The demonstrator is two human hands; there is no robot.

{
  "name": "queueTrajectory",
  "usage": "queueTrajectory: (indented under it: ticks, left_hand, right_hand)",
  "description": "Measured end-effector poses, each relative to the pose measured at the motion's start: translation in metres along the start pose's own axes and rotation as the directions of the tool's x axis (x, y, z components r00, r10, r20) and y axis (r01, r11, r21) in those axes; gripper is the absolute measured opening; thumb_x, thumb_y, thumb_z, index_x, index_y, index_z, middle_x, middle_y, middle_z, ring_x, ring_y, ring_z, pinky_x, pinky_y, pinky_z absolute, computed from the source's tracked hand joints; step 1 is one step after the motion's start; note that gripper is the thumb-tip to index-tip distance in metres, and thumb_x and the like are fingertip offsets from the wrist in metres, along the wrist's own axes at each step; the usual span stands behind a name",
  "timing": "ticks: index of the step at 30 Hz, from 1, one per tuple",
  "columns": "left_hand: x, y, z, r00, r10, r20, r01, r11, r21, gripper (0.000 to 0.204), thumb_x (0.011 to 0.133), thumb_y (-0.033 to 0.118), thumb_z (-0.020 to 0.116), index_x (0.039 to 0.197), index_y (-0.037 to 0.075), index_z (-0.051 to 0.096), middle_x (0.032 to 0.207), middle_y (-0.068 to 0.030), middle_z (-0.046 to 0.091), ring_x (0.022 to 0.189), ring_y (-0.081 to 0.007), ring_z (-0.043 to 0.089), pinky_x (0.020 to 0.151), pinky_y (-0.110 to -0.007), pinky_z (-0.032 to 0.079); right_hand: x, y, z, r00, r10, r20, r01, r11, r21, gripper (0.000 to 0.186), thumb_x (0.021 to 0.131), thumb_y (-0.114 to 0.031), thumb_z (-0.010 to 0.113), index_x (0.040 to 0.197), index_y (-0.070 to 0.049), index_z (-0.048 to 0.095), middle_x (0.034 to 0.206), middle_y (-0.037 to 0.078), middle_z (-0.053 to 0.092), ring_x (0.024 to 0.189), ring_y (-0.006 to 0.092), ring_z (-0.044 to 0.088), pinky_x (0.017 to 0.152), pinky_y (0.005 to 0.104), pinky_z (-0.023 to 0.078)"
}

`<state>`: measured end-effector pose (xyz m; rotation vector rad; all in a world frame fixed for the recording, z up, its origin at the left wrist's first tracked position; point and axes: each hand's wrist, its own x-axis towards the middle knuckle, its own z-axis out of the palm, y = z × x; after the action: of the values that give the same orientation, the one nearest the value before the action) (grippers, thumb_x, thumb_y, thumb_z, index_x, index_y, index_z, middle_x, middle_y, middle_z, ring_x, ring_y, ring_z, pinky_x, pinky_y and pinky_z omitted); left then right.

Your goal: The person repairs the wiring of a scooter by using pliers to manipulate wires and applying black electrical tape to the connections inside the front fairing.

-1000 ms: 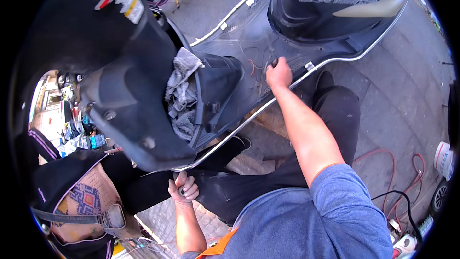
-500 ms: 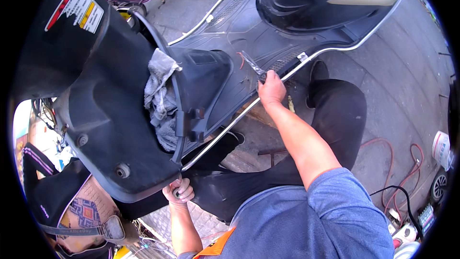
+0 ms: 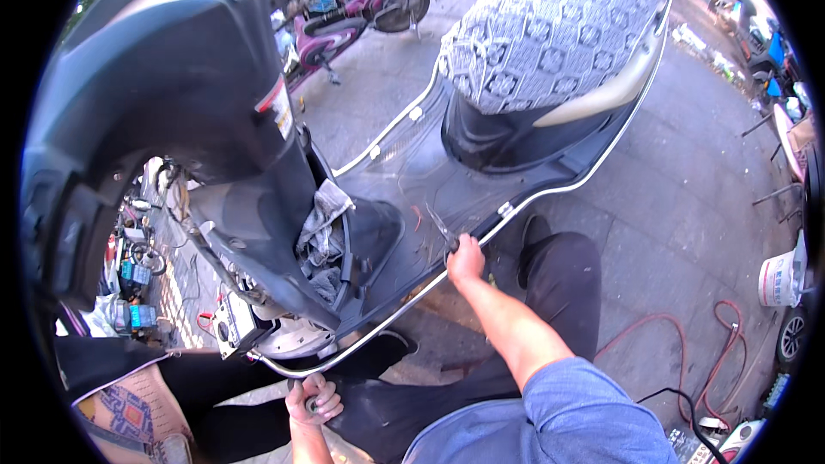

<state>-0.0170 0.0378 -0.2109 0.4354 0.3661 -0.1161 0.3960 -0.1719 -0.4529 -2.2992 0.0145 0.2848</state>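
My right hand (image 3: 467,259) grips a slim metal tool (image 3: 444,232) by its dark handle, over the edge of the scooter's black footboard (image 3: 400,180). My left hand (image 3: 314,399), curled around a small round metal piece (image 3: 311,406), is just below the silver rim strip (image 3: 361,345) by my dark-trousered leg. A grey rag (image 3: 326,210) is bunched inside the opening of the front plastic body (image 3: 232,223). A patterned grey cover lies over the seat (image 3: 554,30). Beneath the front body, white and metal parts (image 3: 284,335) show.
A purple two-wheeler (image 3: 352,13) stands behind. At right are a white bucket (image 3: 778,279), a red hose (image 3: 644,320), a small wheel (image 3: 791,335) and chairs. Black clothing and patterned fabric (image 3: 129,408) lie at lower left, with scattered equipment (image 3: 137,275) beyond.
My view has tilted upward, showing more seat and background. My right hand turned the tool over the footboard and drew back toward me. My left hand stayed curled below the rim.
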Motion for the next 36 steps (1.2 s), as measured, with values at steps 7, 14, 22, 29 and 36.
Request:
queueTrajectory:
  ticks: [7,14,22,29,36]
  left_hand:
    - [0.05,-0.047,0.033,1.0,0.015,-0.017,-0.011,0.969,0.246,0.033,0.107,0.027,0.069,0.119,-0.003,0.07,0.081,-0.0042,0.051,0.077,-0.0208,0.053,0.075,-0.041,0.047]
    - [0.136,-0.115,0.17,0.943,0.215,-0.254,0.004,0.755,0.656,0.028,0.112,0.023,0.064,0.118,-0.001,0.078,0.087,-0.0031,0.068,0.07,-0.012,0.058,0.065,-0.028,0.046]
    - [0.119,-0.149,0.139,0.822,0.435,-0.368,-0.233,0.846,0.48,0.011,0.1,0.011,0.071,0.095,0.004,0.076,0.08,-0.0008,0.066,0.07,-0.011,0.058,0.065,-0.029,0.043]
    - [0.087,-0.145,0.127,0.854,0.367,-0.368,-0.381,0.924,0.036,0.018,0.097,0.006,0.063,0.112,0.008,0.073,0.097,-0.0026,0.075,0.081,-0.0146,0.067,0.074,-0.03,0.051]
    - [0.074,-0.128,0.156,0.82,0.481,-0.311,-0.519,0.853,-0.049,0.007,0.111,0.013,0.066,0.116,0.01,0.07,0.096,-0.0021,0.072,0.082,-0.012,0.063,0.075,-0.034,0.054]
  right_hand:
    - [-0.065,-0.071,-0.085,0.987,0.147,-0.064,-0.076,0.778,0.623,0.021,0.094,-0.006,0.082,0.095,-0.006,0.061,0.082,0.001,0.063,0.077,0.0123,0.059,0.071,0.0358,0.051]
    - [-0.173,-0.104,-0.255,0.719,-0.662,0.211,0.531,0.719,0.448,0.023,0.095,-0.008,0.084,0.107,-0.001,0.065,0.091,0.009,0.062,0.081,0.0188,0.06,0.075,0.0365,0.053]
    - [-0.22,-0.134,-0.251,0.494,-0.784,0.375,0.737,0.607,0.297,0.03,0.08,-0.002,0.081,0.105,-0.002,0.063,0.102,0.018,0.065,0.095,0.0423,0.068,0.081,0.0475,0.057]
    - [-0.246,-0.161,-0.231,0.42,-0.771,0.479,0.747,0.593,0.299,0.034,0.079,-0.002,0.083,0.108,-0.002,0.065,0.105,0.017,0.065,0.096,0.0423,0.068,0.082,0.0475,0.057]
    - [-0.246,-0.17,-0.239,0.413,-0.747,0.52,0.72,0.618,0.315,0.032,0.082,-0.003,0.085,0.108,-0.001,0.066,0.103,0.016,0.067,0.098,0.0393,0.069,0.085,0.0449,0.057]
